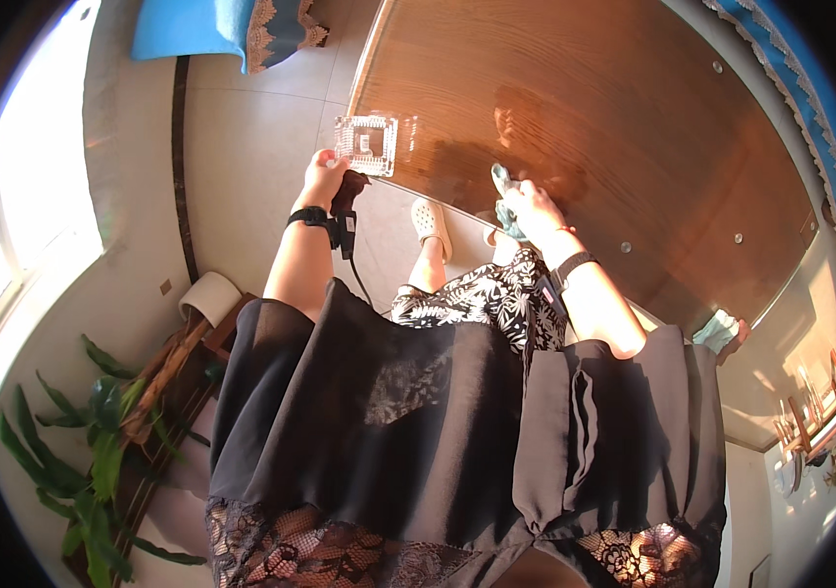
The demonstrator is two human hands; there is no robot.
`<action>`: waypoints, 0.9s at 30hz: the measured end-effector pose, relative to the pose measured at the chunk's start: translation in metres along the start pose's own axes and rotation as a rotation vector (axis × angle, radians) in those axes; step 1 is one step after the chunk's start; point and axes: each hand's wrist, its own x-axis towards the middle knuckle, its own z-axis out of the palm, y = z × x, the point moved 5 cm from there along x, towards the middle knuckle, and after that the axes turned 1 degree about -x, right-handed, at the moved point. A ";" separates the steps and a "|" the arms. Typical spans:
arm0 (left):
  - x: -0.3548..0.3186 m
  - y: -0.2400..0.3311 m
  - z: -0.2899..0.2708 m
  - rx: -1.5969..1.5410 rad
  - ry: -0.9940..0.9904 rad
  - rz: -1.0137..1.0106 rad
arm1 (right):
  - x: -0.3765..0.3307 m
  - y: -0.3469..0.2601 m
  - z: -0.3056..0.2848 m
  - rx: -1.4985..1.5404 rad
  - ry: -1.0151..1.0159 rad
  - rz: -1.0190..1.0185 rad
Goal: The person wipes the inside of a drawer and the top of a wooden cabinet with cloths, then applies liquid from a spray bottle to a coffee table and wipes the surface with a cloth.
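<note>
A square clear glass dish (387, 137), looking like an ashtray, is at the near left corner of the brown wooden table (555, 88). My left hand (323, 179) grips its near left edge, with fingers partly hidden. Just beside that wrist hangs a dark device (345, 231) with a black cable. My right hand (536, 210) is closed around a crumpled grey-green cloth (509, 218) at the table's near edge. One end of the cloth (501, 178) sticks up past the fingers over the tabletop.
Small clear round discs (626, 247) dot the tabletop. A pale bundle (717, 329) lies at its near right corner. Blue lace-trimmed covers (193, 27) show at far left and right. A leafy plant (104, 451) stands lower left, and a wooden rack (820, 416) lower right.
</note>
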 end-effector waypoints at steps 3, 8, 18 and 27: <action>0.015 0.040 0.034 0.097 -0.107 0.116 | -0.007 0.048 -0.037 -0.353 0.179 -0.375; 0.002 0.066 0.068 0.345 -0.125 0.336 | -0.012 0.056 -0.132 -0.434 0.678 -0.332; -0.051 0.092 0.147 0.237 -0.202 0.358 | 0.043 0.066 -0.133 -0.552 0.780 -0.059; -0.053 0.090 0.155 0.252 -0.174 0.349 | 0.031 0.049 -0.060 -0.610 0.691 -0.031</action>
